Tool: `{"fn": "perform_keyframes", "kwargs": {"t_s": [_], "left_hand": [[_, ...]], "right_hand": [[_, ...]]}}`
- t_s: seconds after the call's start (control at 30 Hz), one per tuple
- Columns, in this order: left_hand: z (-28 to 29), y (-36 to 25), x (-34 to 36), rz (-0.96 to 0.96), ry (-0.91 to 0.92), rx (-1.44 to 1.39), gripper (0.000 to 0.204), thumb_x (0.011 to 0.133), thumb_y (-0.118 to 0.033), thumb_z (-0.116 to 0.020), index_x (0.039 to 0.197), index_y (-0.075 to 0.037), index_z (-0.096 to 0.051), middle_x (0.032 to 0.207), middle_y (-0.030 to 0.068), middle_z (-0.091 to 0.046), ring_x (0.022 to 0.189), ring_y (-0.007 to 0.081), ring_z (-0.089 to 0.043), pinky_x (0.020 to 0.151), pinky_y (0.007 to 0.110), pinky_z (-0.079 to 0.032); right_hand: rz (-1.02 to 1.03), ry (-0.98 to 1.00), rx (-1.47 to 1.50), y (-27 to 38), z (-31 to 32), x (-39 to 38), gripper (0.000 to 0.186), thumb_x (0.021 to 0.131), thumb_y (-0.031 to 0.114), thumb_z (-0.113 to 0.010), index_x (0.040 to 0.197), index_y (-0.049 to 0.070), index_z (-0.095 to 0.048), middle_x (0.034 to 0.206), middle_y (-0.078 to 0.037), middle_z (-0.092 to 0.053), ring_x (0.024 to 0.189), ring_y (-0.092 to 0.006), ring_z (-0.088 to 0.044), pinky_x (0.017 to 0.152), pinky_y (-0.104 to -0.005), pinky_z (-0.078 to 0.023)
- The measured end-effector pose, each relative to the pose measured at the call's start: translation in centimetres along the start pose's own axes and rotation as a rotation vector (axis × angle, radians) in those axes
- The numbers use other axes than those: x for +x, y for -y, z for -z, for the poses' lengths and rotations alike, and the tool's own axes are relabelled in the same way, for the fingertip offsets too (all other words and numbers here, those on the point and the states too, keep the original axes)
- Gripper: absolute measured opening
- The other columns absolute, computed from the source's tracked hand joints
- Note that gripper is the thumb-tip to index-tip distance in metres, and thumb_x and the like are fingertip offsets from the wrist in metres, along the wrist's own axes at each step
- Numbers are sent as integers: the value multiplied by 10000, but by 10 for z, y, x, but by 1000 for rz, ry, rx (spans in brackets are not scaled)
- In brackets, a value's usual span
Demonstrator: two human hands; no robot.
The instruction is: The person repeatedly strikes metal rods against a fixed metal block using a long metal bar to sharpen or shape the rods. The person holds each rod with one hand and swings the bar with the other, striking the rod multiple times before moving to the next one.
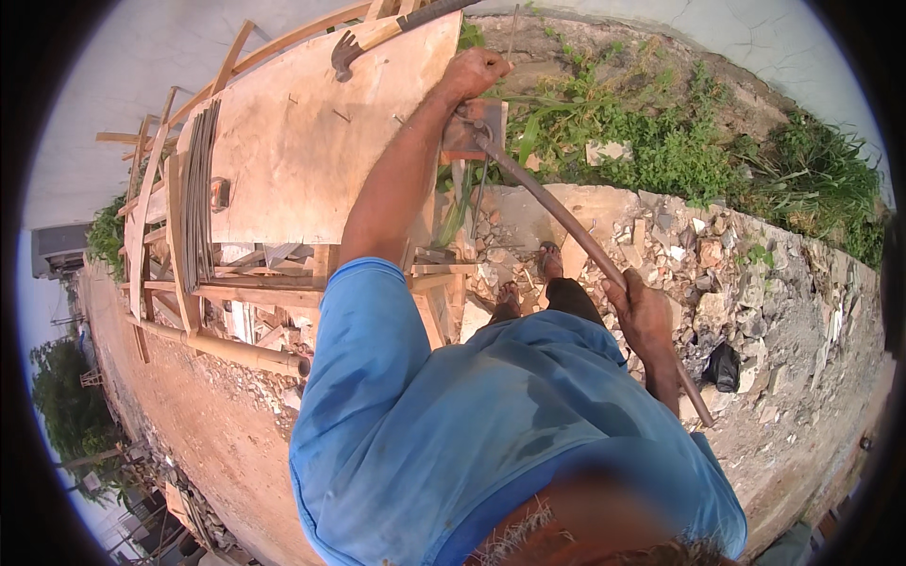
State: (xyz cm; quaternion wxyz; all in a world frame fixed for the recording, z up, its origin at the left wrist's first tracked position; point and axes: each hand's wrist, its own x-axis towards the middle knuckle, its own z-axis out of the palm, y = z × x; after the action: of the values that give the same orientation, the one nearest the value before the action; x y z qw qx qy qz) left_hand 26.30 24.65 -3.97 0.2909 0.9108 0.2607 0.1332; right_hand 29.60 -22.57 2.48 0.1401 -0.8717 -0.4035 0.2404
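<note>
My right hand (644,316) is wrapped round a long brown metal bar (566,219), close to its lower end. The bar slants up and left to a small block with metal on it (472,132) at the worktable's right edge. Just above that block, my left hand (477,75) is closed in a fist; whatever it may hold is hidden. A thin rod (482,189) hangs below the block. My left forearm crosses the plywood board (283,170), where several nails stick up. A claw hammer (377,38) lies at the board's far edge.
A bundle of thin metal rods (198,198) lies along the board's left side, beside a small orange-and-dark object (220,193). Wooden strips and a bamboo pole (250,357) surround the table. Broken rubble (717,274) and a black plastic bag (722,366) lie at right; green weeds (661,146) grow beyond.
</note>
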Motion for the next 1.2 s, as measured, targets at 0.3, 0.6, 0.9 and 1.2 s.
{"fn": "perform_keyframes", "kwargs": {"t_s": [0.3, 0.6, 0.9, 1.2], "left_hand": [[-3, -6, -7, -37, -72, 30, 442, 867, -477, -616, 1009, -83, -755, 979, 203, -714, 936, 371, -671, 854, 451, -514], [-4, -4, -11, -12, -123, -31, 402, 862, -456, -612, 966, -96, -759, 979, 169, -724, 967, 345, -667, 886, 445, -509], [-3, -9, -10, -5, -80, 43, 413, 849, -447, -608, 1013, -98, -759, 1034, 188, -715, 1002, 358, -659, 906, 436, -501], [-14, 7, 2, -59, -130, 49, 373, 865, -434, -618, 960, -107, -772, 970, 171, -728, 926, 369, -676, 881, 469, -519]], "right_hand": [[29, 89, 246, -24, -25, 13, 541, 977, 523, -531, 887, -6, -598, 614, -189, -537, 601, -346, -558, 579, -464, -407], [35, 158, 228, -23, 19, 30, 547, 977, 526, -535, 877, -8, -595, 594, -172, -517, 568, -300, -542, 564, -451, -405], [-15, 107, 221, -9, 2, 18, 559, 982, 525, -519, 834, -12, -569, 626, -238, -539, 612, -422, -565, 588, -492, -413], [-16, -32, 121, 0, -17, 0, 507, 985, 509, -514, 856, 22, -574, 602, -212, -566, 617, -438, -591, 567, -516, -414]]}}
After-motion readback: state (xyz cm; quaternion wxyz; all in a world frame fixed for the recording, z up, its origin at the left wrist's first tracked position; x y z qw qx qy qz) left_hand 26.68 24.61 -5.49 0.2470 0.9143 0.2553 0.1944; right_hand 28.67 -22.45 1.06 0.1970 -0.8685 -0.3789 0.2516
